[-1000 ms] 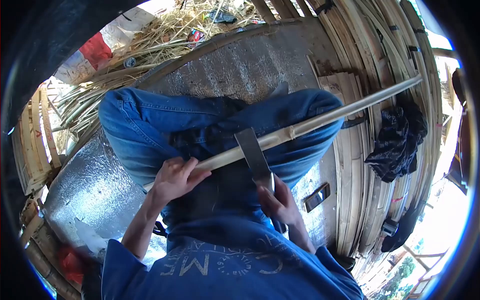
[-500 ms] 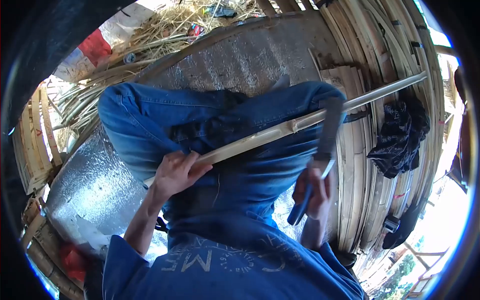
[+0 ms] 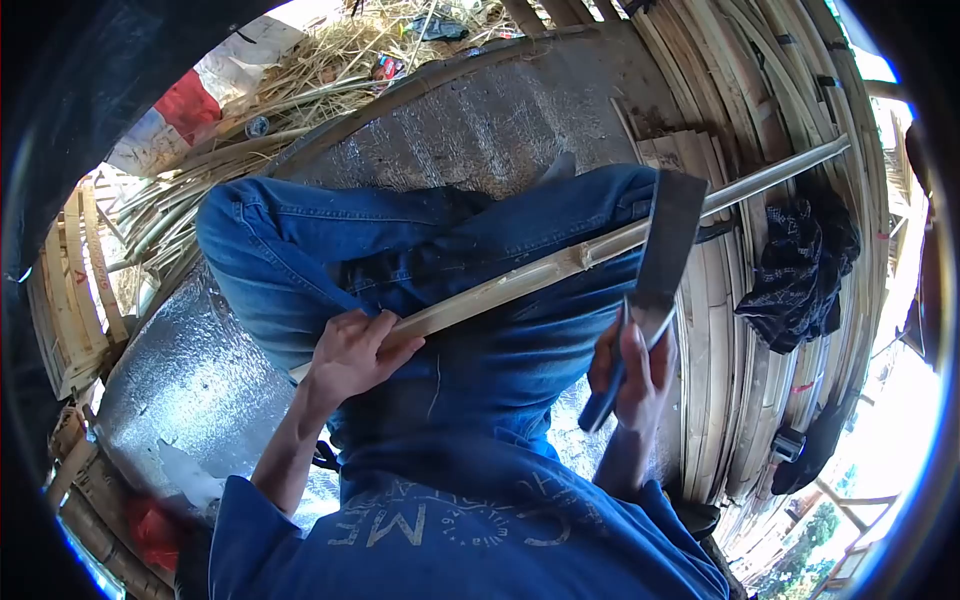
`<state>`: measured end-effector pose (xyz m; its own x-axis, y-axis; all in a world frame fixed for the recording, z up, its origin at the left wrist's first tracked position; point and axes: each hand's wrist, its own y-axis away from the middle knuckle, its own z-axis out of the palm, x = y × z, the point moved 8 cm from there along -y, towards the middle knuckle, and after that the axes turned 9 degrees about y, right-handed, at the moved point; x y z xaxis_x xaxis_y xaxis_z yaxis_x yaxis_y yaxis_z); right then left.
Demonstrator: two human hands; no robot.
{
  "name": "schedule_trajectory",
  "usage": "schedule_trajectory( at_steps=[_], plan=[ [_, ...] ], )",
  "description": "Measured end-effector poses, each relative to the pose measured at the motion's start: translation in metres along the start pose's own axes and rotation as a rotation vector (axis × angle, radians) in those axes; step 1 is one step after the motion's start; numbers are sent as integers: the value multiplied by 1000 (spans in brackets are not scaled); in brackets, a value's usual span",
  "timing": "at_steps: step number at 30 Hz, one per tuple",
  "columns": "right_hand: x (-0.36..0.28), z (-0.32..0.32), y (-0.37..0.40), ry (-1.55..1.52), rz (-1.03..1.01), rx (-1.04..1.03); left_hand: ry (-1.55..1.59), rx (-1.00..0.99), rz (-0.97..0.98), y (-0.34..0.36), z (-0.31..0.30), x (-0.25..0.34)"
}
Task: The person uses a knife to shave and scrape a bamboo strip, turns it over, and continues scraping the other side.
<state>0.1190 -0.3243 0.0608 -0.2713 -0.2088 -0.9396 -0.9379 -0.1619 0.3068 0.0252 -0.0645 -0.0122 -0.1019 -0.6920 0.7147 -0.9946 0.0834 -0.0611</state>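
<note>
A long split bamboo strip (image 3: 535, 277) lies slantwise across my crossed legs, its far end out to the upper right. My left hand (image 3: 357, 355) is closed around the strip near its lower left end, thumb along the top. In my right hand (image 3: 634, 372) is a machete (image 3: 671, 240), gripped by its blue handle with the fingers wrapped round. The broad dark blade points upward and overlaps the bamboo strip in this view, with its flat side facing me. Part of the strip behind the blade is hidden.
Stacked bamboo slats (image 3: 710, 330) run along my right side, with a dark patterned cloth (image 3: 800, 280) on them. A silvery foil mat (image 3: 200, 380) lies under me. Straw and bamboo shavings (image 3: 320, 75) are heaped beyond the mat's far edge.
The machete blade has turned its flat side more toward me, and my right wrist has rotated with it. My left hand and the bamboo strip have hardly moved.
</note>
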Motion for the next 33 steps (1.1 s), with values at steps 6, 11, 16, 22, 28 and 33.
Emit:
schedule_trajectory(
  at_steps=[6, 11, 16, 22, 28, 33],
  plan=[
    [14, 44, -37, 532, 123, -59, 68, -40, -32, -18, -10, 20],
    [24, 49, -39, 497, 93, -46, 178, 198, 71, -53, -9, 58],
    [26, 47, -40, 463, 82, -41, 202, 293, 84, -63, 8, 57],
    [28, 49, -41, 454, 79, -34, 212, 371, 146, -62, 4, 62],
    [24, 49, -41, 482, 64, -32, 273, 375, 166, -63, 3, 60],
    [24, 50, -41, 454, 46, -31, 285, 372, 196, -63, 2, 60]
  ],
)
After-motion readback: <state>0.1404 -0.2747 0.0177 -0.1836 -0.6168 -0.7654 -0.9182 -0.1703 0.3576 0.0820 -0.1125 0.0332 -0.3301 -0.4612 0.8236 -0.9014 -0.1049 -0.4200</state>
